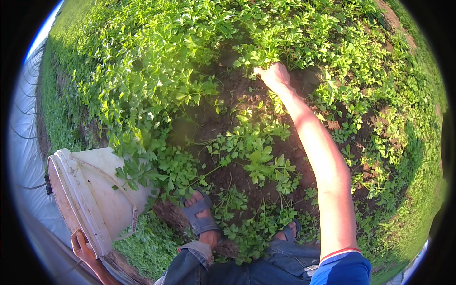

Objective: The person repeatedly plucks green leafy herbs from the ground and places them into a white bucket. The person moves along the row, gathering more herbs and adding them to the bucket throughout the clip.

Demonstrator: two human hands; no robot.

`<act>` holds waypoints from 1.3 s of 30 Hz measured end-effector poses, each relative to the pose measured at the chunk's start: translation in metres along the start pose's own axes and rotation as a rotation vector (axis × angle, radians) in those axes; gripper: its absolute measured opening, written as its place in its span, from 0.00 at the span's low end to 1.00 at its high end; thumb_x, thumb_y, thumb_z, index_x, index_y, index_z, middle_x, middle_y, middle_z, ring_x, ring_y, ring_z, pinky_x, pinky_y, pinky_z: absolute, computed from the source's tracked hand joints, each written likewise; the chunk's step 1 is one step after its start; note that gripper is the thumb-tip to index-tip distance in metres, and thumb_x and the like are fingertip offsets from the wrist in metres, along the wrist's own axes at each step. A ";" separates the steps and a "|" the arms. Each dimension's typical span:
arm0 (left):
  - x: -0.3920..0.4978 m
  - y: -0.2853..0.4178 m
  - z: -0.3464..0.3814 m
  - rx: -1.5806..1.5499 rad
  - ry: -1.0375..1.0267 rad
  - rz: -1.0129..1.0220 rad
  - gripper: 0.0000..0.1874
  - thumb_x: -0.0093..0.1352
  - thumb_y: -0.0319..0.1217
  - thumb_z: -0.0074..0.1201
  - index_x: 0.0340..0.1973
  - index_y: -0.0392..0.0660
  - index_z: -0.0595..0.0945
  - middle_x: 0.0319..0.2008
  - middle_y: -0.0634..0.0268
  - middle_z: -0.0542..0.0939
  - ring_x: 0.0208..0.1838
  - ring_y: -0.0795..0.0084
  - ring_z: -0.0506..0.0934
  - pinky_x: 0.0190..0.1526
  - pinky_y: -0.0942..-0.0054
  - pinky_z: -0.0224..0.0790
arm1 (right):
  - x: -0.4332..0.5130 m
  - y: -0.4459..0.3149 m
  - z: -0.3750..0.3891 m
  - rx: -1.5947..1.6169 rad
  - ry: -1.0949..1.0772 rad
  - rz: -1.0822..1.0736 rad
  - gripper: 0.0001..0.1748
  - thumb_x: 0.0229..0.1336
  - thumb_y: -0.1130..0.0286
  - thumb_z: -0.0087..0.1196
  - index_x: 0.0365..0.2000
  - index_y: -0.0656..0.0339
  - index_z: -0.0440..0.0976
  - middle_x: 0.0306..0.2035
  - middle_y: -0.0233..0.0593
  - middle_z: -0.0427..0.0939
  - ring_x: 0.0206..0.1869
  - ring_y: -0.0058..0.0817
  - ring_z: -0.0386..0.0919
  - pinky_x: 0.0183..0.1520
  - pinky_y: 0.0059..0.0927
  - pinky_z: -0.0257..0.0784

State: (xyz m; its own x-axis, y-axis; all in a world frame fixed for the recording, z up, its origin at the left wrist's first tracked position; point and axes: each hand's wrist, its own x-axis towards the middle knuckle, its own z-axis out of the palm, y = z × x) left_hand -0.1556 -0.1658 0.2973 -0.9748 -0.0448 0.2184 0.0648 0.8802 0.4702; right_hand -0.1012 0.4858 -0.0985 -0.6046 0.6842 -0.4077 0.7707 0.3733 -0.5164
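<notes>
My left hand (84, 248), at the lower left, grips the rim of a white plastic bucket (107, 188). The bucket looks tilted in this view, its mouth towards the left edge and its handle (123, 190) hanging along the side. What it holds cannot be seen. My right arm stretches forward over the bed. At its end, my right hand (276, 76) is curled low around the stems of a leafy green plant (262, 58) that looks like celery or parsley; its fingertips are partly hidden by leaves.
Dense leafy plants (160, 53) cover the far and left ground. Brown soil (203, 121) shows between sparser plants (256, 156) before me. My sandalled feet (203, 213) stand among the leaves. White plastic sheeting (25, 117) over hoops runs along the left.
</notes>
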 end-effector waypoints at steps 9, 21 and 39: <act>-0.004 0.001 -0.002 0.010 -0.042 0.019 0.11 0.74 0.33 0.48 0.34 0.39 0.80 0.24 0.75 0.73 0.27 0.87 0.63 0.30 0.82 0.55 | 0.002 -0.014 0.008 -0.063 0.021 -0.064 0.19 0.52 0.55 0.62 0.32 0.62 0.80 0.33 0.45 0.82 0.35 0.38 0.81 0.38 0.38 0.76; -0.004 0.003 0.002 -0.012 0.002 -0.025 0.11 0.73 0.34 0.49 0.35 0.39 0.81 0.24 0.75 0.73 0.27 0.86 0.65 0.30 0.82 0.56 | 0.027 0.014 0.034 0.161 0.249 0.006 0.26 0.50 0.49 0.57 0.29 0.67 0.77 0.27 0.48 0.80 0.30 0.39 0.79 0.36 0.40 0.74; -0.004 -0.004 -0.004 -0.026 -0.018 -0.049 0.11 0.73 0.33 0.49 0.36 0.39 0.80 0.26 0.73 0.76 0.28 0.86 0.67 0.32 0.83 0.59 | 0.001 0.044 -0.012 0.759 0.050 0.141 0.67 0.46 0.40 0.65 0.62 0.90 0.43 0.22 0.38 0.76 0.23 0.19 0.70 0.34 0.23 0.68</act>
State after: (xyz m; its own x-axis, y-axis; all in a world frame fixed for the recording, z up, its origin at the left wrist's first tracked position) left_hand -0.1512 -0.1708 0.2984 -0.9807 -0.0786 0.1789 0.0222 0.8648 0.5016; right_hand -0.0657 0.5106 -0.1128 -0.4875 0.7273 -0.4830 0.4803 -0.2387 -0.8440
